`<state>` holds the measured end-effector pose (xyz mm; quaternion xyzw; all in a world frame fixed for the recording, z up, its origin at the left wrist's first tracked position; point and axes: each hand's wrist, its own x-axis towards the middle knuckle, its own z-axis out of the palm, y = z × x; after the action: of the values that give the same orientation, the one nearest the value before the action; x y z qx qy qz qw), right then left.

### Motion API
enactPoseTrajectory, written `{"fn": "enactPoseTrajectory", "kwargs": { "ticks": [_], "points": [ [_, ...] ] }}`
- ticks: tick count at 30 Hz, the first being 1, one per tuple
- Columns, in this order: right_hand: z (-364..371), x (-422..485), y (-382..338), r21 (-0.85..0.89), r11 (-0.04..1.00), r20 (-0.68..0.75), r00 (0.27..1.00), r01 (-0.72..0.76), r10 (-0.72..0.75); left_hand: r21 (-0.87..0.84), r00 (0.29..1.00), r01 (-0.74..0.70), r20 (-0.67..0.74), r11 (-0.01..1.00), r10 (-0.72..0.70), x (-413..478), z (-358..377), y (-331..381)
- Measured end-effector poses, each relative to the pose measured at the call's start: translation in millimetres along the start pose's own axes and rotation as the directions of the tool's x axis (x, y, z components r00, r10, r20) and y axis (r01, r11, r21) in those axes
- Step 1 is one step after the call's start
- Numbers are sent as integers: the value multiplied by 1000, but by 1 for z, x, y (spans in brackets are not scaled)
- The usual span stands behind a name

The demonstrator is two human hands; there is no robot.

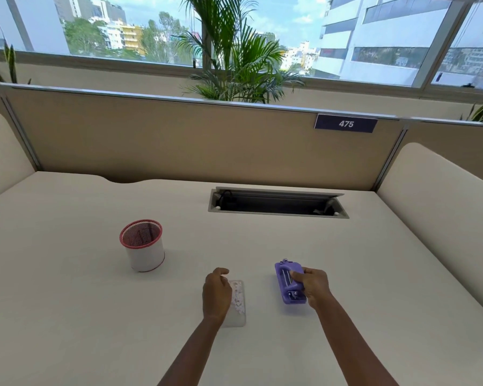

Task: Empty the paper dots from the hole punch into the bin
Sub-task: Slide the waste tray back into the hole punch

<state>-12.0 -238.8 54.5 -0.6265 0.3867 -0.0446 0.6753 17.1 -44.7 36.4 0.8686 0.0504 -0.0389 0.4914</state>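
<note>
Cream desk (95,316) w/ recessed grey cable tray (276,203); tan partition panel (179,140), navy "475" label (345,123); palm plant (234,59) before daylit windows (374,37).

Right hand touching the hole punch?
Touching. The head view shows the right hand wrapped over the purple hole punch, fingers on its top, no gap visible.
</note>
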Motion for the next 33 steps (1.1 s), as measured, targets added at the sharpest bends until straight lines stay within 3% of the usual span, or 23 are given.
{"fn": "enactPoseTrajectory", "kwargs": {
  "ticks": [7, 15, 19, 22, 24, 27, 30, 33],
  "points": [
    [-2, 9, 14, -65, 998, -153, 988, -10, 0, 100, 994, 107, 10, 989, -109, 2, -6, -21],
    [-6, 14, 22, -115, 993, -175, 985, -23, 2, 110, 990, 140, 1, 984, -141, 4, -6, -24],
    [-6, 9, 18, -237, 971, -181, 983, -5, -39, 95, 987, 163, -1, 982, -164, 3, -6, -23],
    [0, -1, 12, -445, 894, -226, 961, 43, -159, 88, 987, 158, -3, 983, -158, 2, -7, -22],
    [9, -12, 12, -595, 792, -256, 900, 141, -352, 81, 987, 160, -4, 984, -160, 2, -8, -23],
    [34, -28, 17, -660, 668, -104, 839, 343, -534, 73, 986, 165, -4, 984, -165, 1, -7, -22],
    [61, -36, 33, -650, 682, 107, 929, 335, -354, 64, 984, 177, -4, 982, -178, -1, -6, -20],
    [76, -38, 48, -633, 740, 155, 974, 225, -163, 65, 984, 179, -8, 982, -179, -4, -5, -17]
  ]
}}
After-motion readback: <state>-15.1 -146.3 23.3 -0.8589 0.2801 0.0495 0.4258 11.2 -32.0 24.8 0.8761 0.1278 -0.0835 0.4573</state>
